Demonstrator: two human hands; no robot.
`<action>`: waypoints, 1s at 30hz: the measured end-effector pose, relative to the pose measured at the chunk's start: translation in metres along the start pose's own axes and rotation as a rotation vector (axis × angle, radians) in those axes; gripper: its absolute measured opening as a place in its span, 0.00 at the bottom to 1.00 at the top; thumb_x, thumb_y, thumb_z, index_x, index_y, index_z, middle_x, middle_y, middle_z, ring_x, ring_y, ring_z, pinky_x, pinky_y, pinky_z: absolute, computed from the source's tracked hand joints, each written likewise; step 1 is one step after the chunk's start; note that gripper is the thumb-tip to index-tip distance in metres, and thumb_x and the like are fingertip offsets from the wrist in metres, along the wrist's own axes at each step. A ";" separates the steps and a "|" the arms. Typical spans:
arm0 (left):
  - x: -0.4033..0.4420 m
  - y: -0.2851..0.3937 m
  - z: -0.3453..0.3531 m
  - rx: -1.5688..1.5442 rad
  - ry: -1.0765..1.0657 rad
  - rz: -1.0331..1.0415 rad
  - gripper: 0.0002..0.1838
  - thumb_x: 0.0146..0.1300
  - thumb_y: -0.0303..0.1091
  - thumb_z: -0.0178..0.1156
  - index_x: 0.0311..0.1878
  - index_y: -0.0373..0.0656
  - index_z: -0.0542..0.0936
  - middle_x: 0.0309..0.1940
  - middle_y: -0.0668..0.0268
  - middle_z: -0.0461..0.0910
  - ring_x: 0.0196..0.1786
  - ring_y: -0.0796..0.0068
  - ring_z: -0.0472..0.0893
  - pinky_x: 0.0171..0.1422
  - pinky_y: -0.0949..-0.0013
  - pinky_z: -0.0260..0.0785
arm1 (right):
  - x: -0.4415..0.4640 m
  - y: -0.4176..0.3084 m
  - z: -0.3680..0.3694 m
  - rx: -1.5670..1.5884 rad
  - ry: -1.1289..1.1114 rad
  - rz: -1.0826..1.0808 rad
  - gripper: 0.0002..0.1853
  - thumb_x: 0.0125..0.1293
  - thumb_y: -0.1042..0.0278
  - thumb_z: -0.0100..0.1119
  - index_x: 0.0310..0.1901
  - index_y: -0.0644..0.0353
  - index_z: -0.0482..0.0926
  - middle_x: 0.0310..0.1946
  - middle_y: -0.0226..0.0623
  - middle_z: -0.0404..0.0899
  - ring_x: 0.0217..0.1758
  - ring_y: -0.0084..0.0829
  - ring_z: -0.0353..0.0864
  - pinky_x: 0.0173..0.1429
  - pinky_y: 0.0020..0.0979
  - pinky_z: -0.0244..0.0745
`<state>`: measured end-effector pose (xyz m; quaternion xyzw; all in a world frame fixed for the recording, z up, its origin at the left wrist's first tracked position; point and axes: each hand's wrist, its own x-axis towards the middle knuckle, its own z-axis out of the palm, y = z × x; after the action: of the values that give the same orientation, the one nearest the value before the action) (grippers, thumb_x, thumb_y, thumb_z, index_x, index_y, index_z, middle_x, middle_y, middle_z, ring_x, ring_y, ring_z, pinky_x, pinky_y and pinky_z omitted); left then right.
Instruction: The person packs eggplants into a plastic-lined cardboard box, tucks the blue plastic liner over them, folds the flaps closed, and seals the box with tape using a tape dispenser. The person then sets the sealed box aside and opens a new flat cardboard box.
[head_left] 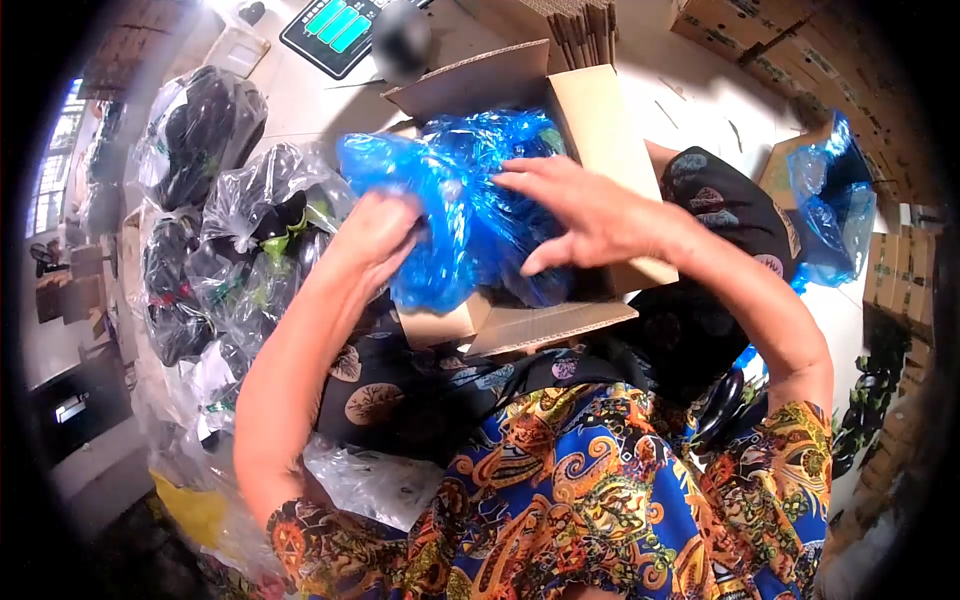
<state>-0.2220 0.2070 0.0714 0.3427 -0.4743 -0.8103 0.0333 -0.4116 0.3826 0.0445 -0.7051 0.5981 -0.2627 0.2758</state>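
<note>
Between my legs stands an open cardboard box (pixel 600 130) with its flaps up and out. A crumpled blue plastic bag (pixel 440 250) fills the box and spills over its left side; what lies inside is mostly hidden. My left hand (pixel 380 238) is closed in a fist on the gathered plastic at the left. Over the right part of the bag, my right hand (pixel 585 212) is spread, fingertips against or just above the plastic. Clear plastic bags (pixel 270 215) of dark, glossy vegetables with green stems, like eggplants, lie left of my left arm.
A black panel with lit teal digits (pixel 335 30) sits at the top, beside a dark blurred round thing (pixel 402 42). Folded cardboard (pixel 585 30) stands behind the box. On the right are another blue-lined box (pixel 830 210), loose dark vegetables (pixel 870 390) and stacked cartons (pixel 895 275).
</note>
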 end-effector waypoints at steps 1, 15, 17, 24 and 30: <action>0.021 -0.013 -0.017 0.010 -0.111 -0.023 0.12 0.67 0.27 0.61 0.53 0.40 0.78 0.47 0.61 0.82 0.46 0.69 0.84 0.55 0.62 0.80 | 0.002 -0.002 0.016 -0.042 0.088 -0.039 0.53 0.53 0.36 0.69 0.71 0.66 0.60 0.70 0.60 0.59 0.73 0.56 0.59 0.75 0.49 0.57; -0.007 0.066 -0.008 1.301 0.214 0.487 0.18 0.57 0.34 0.65 0.49 0.37 0.79 0.39 0.52 0.82 0.42 0.59 0.83 0.46 0.59 0.75 | 0.066 0.052 0.032 -0.089 0.409 0.395 0.15 0.53 0.73 0.55 0.42 0.67 0.81 0.44 0.60 0.79 0.49 0.58 0.79 0.51 0.51 0.75; -0.018 0.065 0.022 1.285 0.304 0.802 0.24 0.54 0.27 0.66 0.56 0.40 0.77 0.49 0.51 0.79 0.50 0.57 0.81 0.51 0.59 0.74 | 0.071 0.051 0.018 -0.080 0.262 0.479 0.19 0.52 0.73 0.56 0.48 0.68 0.81 0.50 0.61 0.78 0.54 0.58 0.78 0.55 0.49 0.75; 0.069 -0.031 -0.021 1.779 -0.034 0.742 0.25 0.52 0.22 0.63 0.56 0.33 0.74 0.47 0.46 0.78 0.51 0.45 0.76 0.57 0.53 0.70 | 0.078 0.051 0.017 -0.050 0.324 0.457 0.18 0.54 0.69 0.62 0.47 0.64 0.77 0.45 0.56 0.78 0.52 0.56 0.76 0.56 0.49 0.73; 0.083 -0.020 0.000 1.839 0.049 0.472 0.11 0.53 0.26 0.57 0.39 0.33 0.82 0.37 0.46 0.83 0.45 0.44 0.82 0.50 0.49 0.77 | 0.051 0.041 0.026 -0.245 0.249 -0.029 0.26 0.57 0.57 0.68 0.54 0.60 0.73 0.56 0.44 0.72 0.61 0.48 0.69 0.60 0.48 0.66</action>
<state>-0.2799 0.1867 0.0122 0.1468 -0.9826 -0.0842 -0.0766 -0.4146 0.3289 -0.0010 -0.7039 0.6450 -0.2771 0.1079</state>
